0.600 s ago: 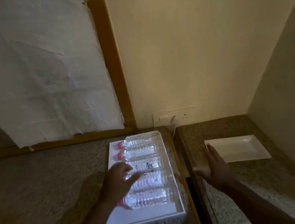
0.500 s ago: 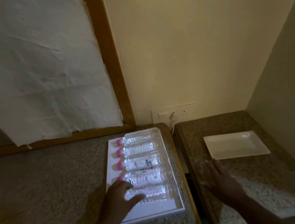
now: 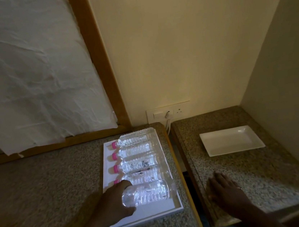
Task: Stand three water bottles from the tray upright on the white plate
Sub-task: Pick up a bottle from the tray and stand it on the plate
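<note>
Barely begun. White plate [image 3: 231, 140] bare, lying on the desk [image 3: 246, 173] well to the right of the tray [image 3: 144, 215]. Five water bottles [image 3: 138, 153] on their sides in the tray, none upright. Left hand [image 3: 112, 202] curled around the cap end of the nearest bottle [image 3: 150, 192], seemingly gripping, though dim light blurs the fingers. Right hand [image 3: 224, 189] open, flat on the desk between tray and plate. All three placements left.
</note>
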Motion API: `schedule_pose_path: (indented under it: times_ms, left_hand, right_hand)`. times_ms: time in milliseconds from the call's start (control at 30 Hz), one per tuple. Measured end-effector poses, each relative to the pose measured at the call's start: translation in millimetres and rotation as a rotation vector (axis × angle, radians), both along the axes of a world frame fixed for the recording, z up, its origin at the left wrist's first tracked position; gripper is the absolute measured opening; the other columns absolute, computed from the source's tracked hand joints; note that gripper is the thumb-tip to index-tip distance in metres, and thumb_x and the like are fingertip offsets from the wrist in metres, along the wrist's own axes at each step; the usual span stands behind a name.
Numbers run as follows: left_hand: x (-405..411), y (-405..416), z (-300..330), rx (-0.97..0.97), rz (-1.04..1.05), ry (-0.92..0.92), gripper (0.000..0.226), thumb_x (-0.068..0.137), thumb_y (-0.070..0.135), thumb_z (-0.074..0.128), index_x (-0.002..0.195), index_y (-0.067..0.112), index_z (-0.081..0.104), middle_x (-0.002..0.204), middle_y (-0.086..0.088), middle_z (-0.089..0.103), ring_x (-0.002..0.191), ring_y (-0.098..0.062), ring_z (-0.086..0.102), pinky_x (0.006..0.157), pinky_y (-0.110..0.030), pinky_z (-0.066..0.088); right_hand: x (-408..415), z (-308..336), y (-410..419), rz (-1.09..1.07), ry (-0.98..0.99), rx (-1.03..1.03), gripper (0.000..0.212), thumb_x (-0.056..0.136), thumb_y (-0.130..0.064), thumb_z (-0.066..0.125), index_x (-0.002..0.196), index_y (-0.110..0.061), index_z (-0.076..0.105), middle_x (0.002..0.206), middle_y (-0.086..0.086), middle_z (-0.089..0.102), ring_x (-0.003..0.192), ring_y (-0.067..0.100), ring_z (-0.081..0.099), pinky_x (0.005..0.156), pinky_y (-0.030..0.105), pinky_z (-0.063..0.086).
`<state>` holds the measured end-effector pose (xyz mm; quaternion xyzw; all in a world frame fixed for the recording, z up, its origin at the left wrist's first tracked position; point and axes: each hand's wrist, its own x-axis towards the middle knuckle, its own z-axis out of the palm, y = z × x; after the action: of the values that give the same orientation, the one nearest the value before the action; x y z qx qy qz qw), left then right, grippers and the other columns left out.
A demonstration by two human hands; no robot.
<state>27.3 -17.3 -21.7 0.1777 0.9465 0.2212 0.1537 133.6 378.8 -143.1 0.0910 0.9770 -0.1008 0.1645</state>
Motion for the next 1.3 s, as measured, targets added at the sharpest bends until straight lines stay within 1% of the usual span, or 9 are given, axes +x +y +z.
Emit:
schedule_pose_path:
  times_ms: [200,300,433,633,800,1000,1100,1167,1300]
  left_hand:
    - [-16,35,57,0.207,-0.118,0.071,0.070,0.048,0.064,0.083,0.111,0.046,0.055,0.108,0.032,0.054,0.096,0.005,0.056,0.070,-0.006,0.043]
    - [-10,61,53,0.369,-0.103,0.073,0.060,0.053,0.058,0.083,0.103,0.047,0.052,0.107,0.026,0.056,0.097,0.005,0.053,0.072,-0.008,0.044]
    - [3,86,35,0.482,-0.063,0.047,0.061,0.060,0.052,0.082,0.110,0.046,0.048,0.107,0.025,0.057,0.103,0.000,0.053,0.079,-0.020,0.050]
    - [6,100,21,0.510,0.002,0.011,0.074,0.056,0.051,0.084,0.114,0.053,0.038,0.109,0.018,0.057,0.100,0.000,0.057,0.082,-0.028,0.052]
    - [3,108,23,0.469,0.087,-0.028,0.070,0.041,0.059,0.087,0.100,0.045,0.053,0.096,0.014,0.068,0.092,-0.006,0.064,0.079,-0.035,0.056]
    - [-9,134,65,0.425,0.099,-0.044,0.067,0.037,0.054,0.089,0.095,0.039,0.060,0.086,0.013,0.072,0.081,-0.001,0.068,0.068,-0.021,0.053]
    - [-15,175,91,0.477,0.073,-0.024,0.058,0.040,0.048,0.088,0.091,0.038,0.064,0.083,0.013,0.074,0.082,0.002,0.068,0.064,-0.019,0.051]
    - [-21,215,102,0.493,0.016,-0.029,0.046,0.050,0.035,0.093,0.087,0.040,0.067,0.086,0.020,0.074,0.078,0.002,0.069,0.063,-0.020,0.050]
    - [-43,324,94,0.507,-0.055,-0.056,0.047,0.056,0.026,0.092,0.096,0.026,0.068,0.087,0.006,0.074,0.082,-0.006,0.070,0.067,-0.020,0.055]
  right_hand:
    - [3,2,11,-0.013,-0.023,0.006,0.078,0.095,-0.066,0.034,0.156,-0.027,0.005,0.165,0.007,-0.011,0.150,0.028,-0.009,0.120,0.051,0.008]
    - [2,1,9,-0.009,-0.018,0.001,0.078,0.095,-0.066,0.033,0.156,-0.027,0.004,0.165,0.007,-0.011,0.150,0.028,-0.009,0.120,0.050,0.007]
    - [2,5,9,-0.012,-0.017,-0.010,0.077,0.095,-0.066,0.033,0.156,-0.027,0.005,0.165,0.007,-0.009,0.150,0.028,-0.007,0.120,0.050,0.008]
    - [12,2,19,-0.021,0.019,-0.012,0.080,0.093,-0.069,0.031,0.156,-0.026,0.006,0.165,0.007,-0.006,0.151,0.027,-0.004,0.119,0.048,0.009]
    - [18,2,37,-0.099,0.020,-0.045,0.084,0.090,-0.074,0.030,0.155,-0.026,0.008,0.166,0.007,-0.005,0.150,0.027,-0.005,0.120,0.048,0.007]
    - [30,7,88,-0.215,0.034,-0.021,0.092,0.082,-0.081,0.011,0.155,-0.026,0.012,0.165,0.011,0.000,0.150,0.031,-0.001,0.119,0.050,0.012]
    - [34,5,124,-0.271,0.062,-0.015,0.094,0.082,-0.082,0.009,0.155,-0.023,0.011,0.165,0.014,-0.002,0.150,0.034,-0.002,0.119,0.053,0.012]
    - [33,4,145,-0.287,0.096,-0.007,0.098,0.081,-0.084,0.003,0.156,-0.021,0.010,0.165,0.014,-0.003,0.150,0.033,-0.003,0.120,0.052,0.009]
    - [30,-6,181,-0.316,0.143,-0.006,0.100,0.080,-0.084,-0.005,0.156,-0.020,0.006,0.164,0.013,-0.006,0.150,0.029,-0.009,0.121,0.051,0.000]
